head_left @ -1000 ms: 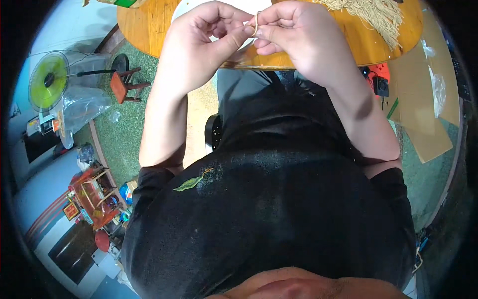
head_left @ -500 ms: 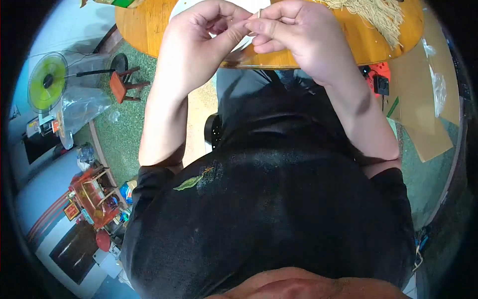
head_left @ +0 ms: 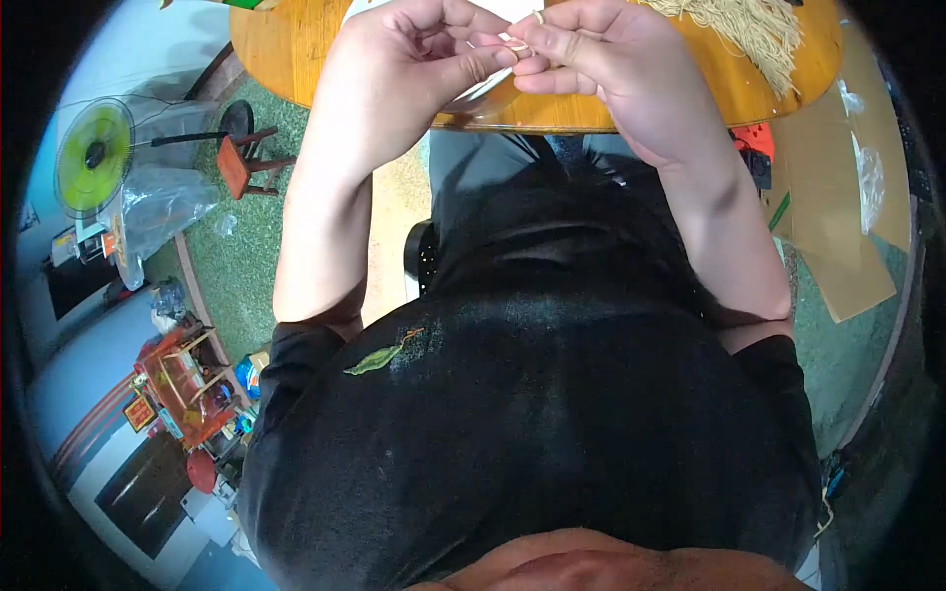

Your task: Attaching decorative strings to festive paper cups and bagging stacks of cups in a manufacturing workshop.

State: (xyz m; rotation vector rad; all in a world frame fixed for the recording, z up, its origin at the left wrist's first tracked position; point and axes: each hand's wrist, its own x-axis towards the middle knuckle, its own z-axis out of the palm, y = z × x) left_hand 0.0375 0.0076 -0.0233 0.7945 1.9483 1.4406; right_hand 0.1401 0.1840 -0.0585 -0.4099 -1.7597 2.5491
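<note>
Both hands meet at the top of the head view, over a wooden table (head_left: 281, 59). Fingertips of my left hand (head_left: 389, 94) are pinched on a thin cream cord (head_left: 516, 45). My right hand (head_left: 631, 79) grips the same cord between thumb and forefinger, and a short end sticks up above those fingers. The fingers hide most of the cord, so its exact shape cannot be made out. Beneath the hands lies a white, rounded dish-like thing (head_left: 490, 91), partly covered by them. Right of my right hand, a pile of similar cream strands (head_left: 754, 34) spreads over the table.
The table's curved near edge runs just below my hands. To the left stand a green-bladed fan (head_left: 96, 158), a small red-brown stool (head_left: 235, 165) and a cluttered red shelf (head_left: 187, 384). Flattened cardboard (head_left: 843, 261) lies on the floor at right, near a red thing (head_left: 757, 141).
Both hands have shifted slightly, the right one a little to the right and down. More of the cream cord now shows between the fingertips.
</note>
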